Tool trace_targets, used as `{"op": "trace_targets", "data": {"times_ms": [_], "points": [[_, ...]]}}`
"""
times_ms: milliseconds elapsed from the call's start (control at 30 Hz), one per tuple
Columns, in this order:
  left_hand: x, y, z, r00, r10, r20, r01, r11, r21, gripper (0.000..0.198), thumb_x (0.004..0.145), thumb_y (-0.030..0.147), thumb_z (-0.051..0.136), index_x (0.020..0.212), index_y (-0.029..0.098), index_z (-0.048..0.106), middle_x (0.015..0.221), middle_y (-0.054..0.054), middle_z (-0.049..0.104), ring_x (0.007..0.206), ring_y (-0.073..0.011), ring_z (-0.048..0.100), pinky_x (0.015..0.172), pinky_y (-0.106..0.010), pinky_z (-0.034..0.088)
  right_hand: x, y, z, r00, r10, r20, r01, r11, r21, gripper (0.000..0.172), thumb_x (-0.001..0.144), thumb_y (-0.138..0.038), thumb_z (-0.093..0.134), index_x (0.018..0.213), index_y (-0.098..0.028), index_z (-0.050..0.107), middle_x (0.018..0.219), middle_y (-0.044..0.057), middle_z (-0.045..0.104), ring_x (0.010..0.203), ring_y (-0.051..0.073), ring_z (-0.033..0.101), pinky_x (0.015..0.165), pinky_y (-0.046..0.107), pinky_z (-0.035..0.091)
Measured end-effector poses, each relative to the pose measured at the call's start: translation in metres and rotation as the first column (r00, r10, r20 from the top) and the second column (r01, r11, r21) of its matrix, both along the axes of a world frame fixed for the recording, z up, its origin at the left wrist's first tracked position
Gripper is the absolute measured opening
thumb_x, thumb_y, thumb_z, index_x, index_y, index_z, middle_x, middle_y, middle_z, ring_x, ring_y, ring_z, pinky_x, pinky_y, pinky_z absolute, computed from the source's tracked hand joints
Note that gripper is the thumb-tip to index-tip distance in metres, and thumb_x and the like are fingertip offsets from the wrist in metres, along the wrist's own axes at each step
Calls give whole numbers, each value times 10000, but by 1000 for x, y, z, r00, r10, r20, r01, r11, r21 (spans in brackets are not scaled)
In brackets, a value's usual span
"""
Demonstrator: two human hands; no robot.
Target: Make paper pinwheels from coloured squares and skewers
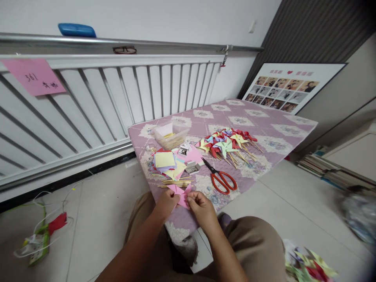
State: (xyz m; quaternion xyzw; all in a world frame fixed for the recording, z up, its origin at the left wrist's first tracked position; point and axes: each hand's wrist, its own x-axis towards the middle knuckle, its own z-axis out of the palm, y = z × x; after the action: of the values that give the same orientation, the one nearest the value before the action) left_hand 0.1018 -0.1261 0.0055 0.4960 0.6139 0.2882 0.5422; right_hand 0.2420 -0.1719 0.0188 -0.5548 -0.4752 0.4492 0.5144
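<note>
A pink paper pinwheel piece [182, 199] with cut, raised points is held between my two hands near the table's front edge. My left hand [170, 201] pinches its left side. On the right side, the thumb and fingers of my right hand [201, 205] are closed on a corner of the same paper. Thin wooden sticks [176, 183] lie just beyond the paper. Behind them are stacked coloured paper squares [165, 160] and a small grey box [192, 167]. Red-handled scissors [221, 178] rest to the right, blades pointing away from me.
Finished pinwheels on sticks [227, 145] are heaped beyond the scissors. A clear plastic box [172, 133] stands at the back left of the cloth-covered table [249, 121]. A white radiator [158, 90] runs along the wall. More pinwheels [314, 268] and a power strip [39, 246] are on the floor.
</note>
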Motion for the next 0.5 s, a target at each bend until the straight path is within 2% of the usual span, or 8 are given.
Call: {"op": "trace_targets", "data": {"times_ms": [133,267,367,500], "points": [[2,-3,3,999,-17,27,17,1000,16,87,720,204,556,639,177,570,516,39,532,431,-99,456,455,-223,335,-6,0,-3,973,-14,230,-5,997,82,96,804,-271,565,751,-213,620,659,-9,594,602,157,534,597,259,415],[2,-2,5,998,-31,47,30,999,33,77,702,168,566,627,171,585,519,39,539,452,-94,451,459,-215,327,-10,3,-4,912,-43,407,-39,981,191,126,822,-213,523,735,-220,614,742,27,631,697,181,589,665,276,447],[1,-1,3,997,-34,62,31,999,42,66,696,154,561,635,163,586,531,40,546,472,-94,461,467,-210,337,-11,5,-5,877,-50,479,-78,967,243,147,827,-183,507,734,-219,614,757,39,626,728,188,597,680,282,453],[1,-2,2,995,-42,92,38,998,44,57,699,156,550,676,153,602,561,34,567,496,-97,478,492,-212,369,-10,7,-9,847,-39,530,-110,963,247,137,819,-155,498,746,-211,599,748,40,616,720,186,591,669,280,447]]}}
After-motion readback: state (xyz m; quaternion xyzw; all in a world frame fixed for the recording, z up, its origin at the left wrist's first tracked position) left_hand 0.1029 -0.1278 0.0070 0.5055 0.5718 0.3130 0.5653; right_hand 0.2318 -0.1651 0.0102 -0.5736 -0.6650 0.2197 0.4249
